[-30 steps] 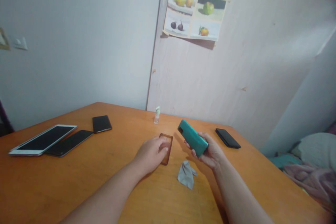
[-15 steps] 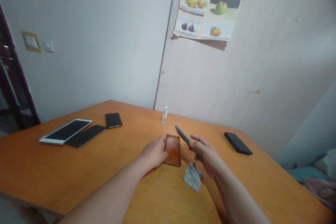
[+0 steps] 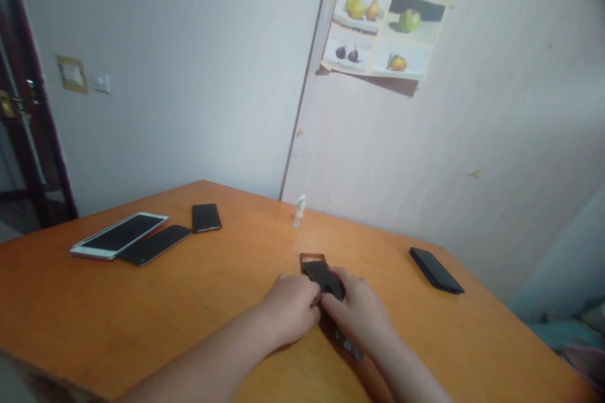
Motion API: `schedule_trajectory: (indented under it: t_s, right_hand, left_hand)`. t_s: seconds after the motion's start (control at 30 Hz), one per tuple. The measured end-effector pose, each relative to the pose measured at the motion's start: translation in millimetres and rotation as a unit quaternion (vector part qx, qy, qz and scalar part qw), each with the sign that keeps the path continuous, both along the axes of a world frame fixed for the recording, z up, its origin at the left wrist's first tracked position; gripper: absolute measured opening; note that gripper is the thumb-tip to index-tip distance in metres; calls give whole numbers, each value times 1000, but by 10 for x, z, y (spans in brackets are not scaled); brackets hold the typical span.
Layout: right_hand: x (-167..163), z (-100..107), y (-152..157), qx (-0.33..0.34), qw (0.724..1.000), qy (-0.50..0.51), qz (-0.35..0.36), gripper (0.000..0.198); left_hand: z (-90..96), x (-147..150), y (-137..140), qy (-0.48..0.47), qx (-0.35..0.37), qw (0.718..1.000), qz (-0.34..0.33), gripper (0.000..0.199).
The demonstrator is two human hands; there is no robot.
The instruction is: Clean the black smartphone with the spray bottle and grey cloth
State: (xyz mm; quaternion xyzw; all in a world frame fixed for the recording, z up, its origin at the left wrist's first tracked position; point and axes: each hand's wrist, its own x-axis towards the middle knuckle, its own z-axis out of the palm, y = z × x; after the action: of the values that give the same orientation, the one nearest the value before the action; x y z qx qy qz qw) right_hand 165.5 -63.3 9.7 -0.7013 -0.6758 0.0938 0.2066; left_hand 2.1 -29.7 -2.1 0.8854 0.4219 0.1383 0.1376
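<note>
A dark phone (image 3: pixel 322 273) lies at a slant over a brown translucent phone case (image 3: pixel 312 257), whose far end shows beyond it. My right hand (image 3: pixel 357 308) grips the phone, thumb on its near part and fingers along its right side. Beside it, my left hand (image 3: pixel 295 308) is curled at the near left side of the case, its fingertips close to my right thumb; the near end of the case is hidden. Part of a grey cloth (image 3: pixel 348 346) shows on the table under my right hand.
A small spray bottle (image 3: pixel 299 211) stands toward the back of the wooden table (image 3: pixel 227 283). On the left lie a white tablet (image 3: pixel 118 236), a black phone (image 3: pixel 157 245) and a smaller dark device (image 3: pixel 207 217). A black wallet-like case (image 3: pixel 435 270) rests on the right.
My right hand has brought the phone left and down from above the table onto the case. My left hand has shifted to the near end of the case. The view has tilted slightly.
</note>
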Motion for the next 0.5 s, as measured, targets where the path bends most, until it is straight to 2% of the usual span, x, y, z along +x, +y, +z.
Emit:
schedule_trajectory:
  t_s: [0.1,0.2,0.5]
  right_hand:
    - [-18,4,-15,1,1000,-18,-4,46]
    - [-26,-6,-19,5,1000,-24,0,40]
    - [-30,-77,62,6,997,-75,10,41]
  left_hand:
    - [122,-26,-112,22,49,998,-42,21]
    - [205,-52,-215,47,66,994,-68,23]
    - [241,-58,-438,144,89,976,-137,23]
